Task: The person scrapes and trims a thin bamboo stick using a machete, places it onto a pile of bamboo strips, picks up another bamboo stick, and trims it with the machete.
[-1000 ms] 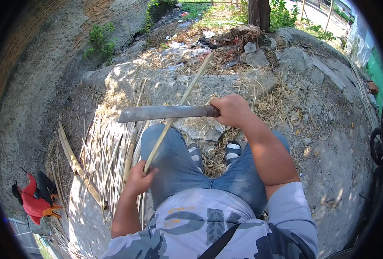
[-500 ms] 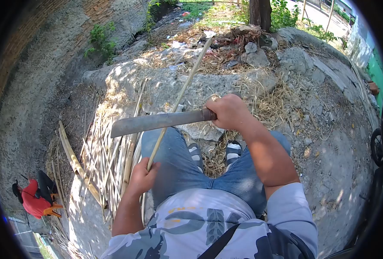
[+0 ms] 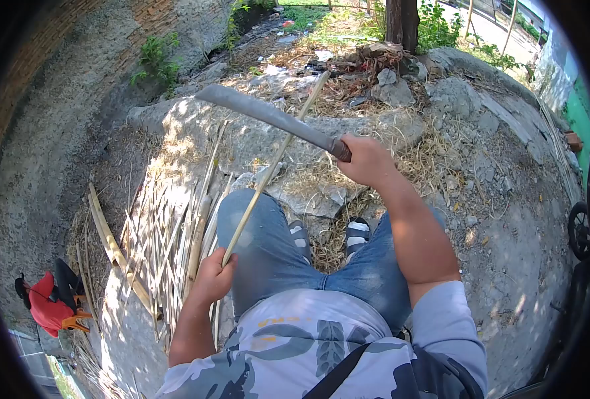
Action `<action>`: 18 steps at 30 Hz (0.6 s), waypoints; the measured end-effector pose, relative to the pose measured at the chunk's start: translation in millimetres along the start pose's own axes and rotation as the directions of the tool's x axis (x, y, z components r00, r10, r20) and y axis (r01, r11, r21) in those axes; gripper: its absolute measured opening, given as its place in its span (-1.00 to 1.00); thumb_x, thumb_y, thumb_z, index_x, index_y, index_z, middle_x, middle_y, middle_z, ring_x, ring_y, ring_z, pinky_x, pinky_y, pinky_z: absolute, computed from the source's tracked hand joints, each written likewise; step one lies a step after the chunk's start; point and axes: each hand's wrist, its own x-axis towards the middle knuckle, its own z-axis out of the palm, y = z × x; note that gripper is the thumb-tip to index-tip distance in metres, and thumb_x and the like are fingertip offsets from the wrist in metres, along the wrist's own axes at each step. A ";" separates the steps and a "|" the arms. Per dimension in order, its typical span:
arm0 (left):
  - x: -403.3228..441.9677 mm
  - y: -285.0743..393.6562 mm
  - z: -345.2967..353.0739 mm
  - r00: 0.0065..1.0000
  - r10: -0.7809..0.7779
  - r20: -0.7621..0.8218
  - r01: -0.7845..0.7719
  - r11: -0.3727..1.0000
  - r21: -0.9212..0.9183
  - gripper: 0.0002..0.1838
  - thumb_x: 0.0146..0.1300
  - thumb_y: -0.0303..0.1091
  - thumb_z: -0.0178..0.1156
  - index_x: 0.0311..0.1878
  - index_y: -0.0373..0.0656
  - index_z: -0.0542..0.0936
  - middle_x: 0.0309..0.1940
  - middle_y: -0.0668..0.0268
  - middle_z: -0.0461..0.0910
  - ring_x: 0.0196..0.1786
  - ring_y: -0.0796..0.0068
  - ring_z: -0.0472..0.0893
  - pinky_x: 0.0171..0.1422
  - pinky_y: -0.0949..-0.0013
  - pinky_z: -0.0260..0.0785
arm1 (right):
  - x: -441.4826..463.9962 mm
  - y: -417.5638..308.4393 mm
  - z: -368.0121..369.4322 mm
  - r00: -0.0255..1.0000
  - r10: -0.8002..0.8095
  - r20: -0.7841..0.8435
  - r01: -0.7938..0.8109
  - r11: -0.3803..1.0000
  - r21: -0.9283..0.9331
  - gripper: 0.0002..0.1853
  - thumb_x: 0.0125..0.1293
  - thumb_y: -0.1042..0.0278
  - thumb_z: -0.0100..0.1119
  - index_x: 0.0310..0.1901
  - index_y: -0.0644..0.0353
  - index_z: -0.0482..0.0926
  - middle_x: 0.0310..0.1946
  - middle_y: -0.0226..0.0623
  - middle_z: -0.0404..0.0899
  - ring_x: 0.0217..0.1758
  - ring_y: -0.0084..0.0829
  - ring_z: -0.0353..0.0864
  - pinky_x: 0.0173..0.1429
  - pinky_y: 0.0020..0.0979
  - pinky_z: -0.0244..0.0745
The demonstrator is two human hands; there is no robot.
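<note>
My right hand [image 3: 368, 159] is closed round the dark handle of a machete [image 3: 265, 114]. Its broad grey blade points up and to the left, crossing the upper part of a thin bamboo strip [image 3: 258, 188]; I cannot tell whether the two touch. The strip's lower part sits in my closed left hand [image 3: 215, 276], by my left thigh. From there it slants up and to the right, past my knee. A pile of split bamboo strips [image 3: 168, 233] lies on the ground to the left of my left leg.
Thicker bamboo pieces [image 3: 118, 256] lie left of the pile. A person in red [image 3: 47, 306] sits on an orange chair [image 3: 77, 320] at the lower left. Ahead are a rock ledge [image 3: 268, 136], loose stones [image 3: 393, 90] and a tree trunk [image 3: 401, 25]. A wheel [image 3: 581, 229] shows at the right edge.
The machete's blade has swung up, its tip now higher and further right, near the strip's upper part. My left hand has shifted slightly left and down with the strip.
</note>
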 end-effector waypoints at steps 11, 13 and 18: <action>-9.4 -10.9 0.0 0.994 -0.067 0.084 0.058 0.992 0.108 -0.67 0.51 -0.15 0.21 -0.12 -0.30 0.60 -0.48 0.11 0.58 -0.41 0.26 0.56 -0.24 0.17 0.42 | 12.7 21.6 4.4 0.984 0.050 0.169 -0.061 0.996 0.062 -0.78 0.16 0.26 0.35 -0.17 0.10 0.68 -0.33 -0.05 0.73 -0.19 0.03 0.73 -0.07 -0.02 0.59; -12.0 -8.7 -2.8 0.994 -0.061 0.085 0.050 0.990 0.130 -0.68 0.51 -0.16 0.20 -0.12 -0.30 0.60 -0.48 0.12 0.57 -0.41 0.27 0.56 -0.25 0.18 0.41 | 17.5 34.9 -0.4 0.942 0.293 0.161 -0.318 0.934 0.161 -0.75 0.18 0.25 0.36 -0.13 0.13 0.68 -0.30 -0.02 0.72 -0.17 0.04 0.72 -0.07 -0.03 0.57; -4.3 -4.4 4.2 0.995 -0.059 0.081 0.050 0.993 0.109 -0.68 0.52 -0.17 0.19 -0.14 -0.30 0.59 -0.50 0.13 0.56 -0.43 0.31 0.52 -0.28 0.20 0.39 | 10.6 30.2 8.3 0.986 0.147 0.075 -0.157 0.976 0.153 -0.75 0.18 0.22 0.39 -0.17 0.15 0.67 -0.34 -0.01 0.70 -0.21 0.05 0.71 -0.09 -0.03 0.56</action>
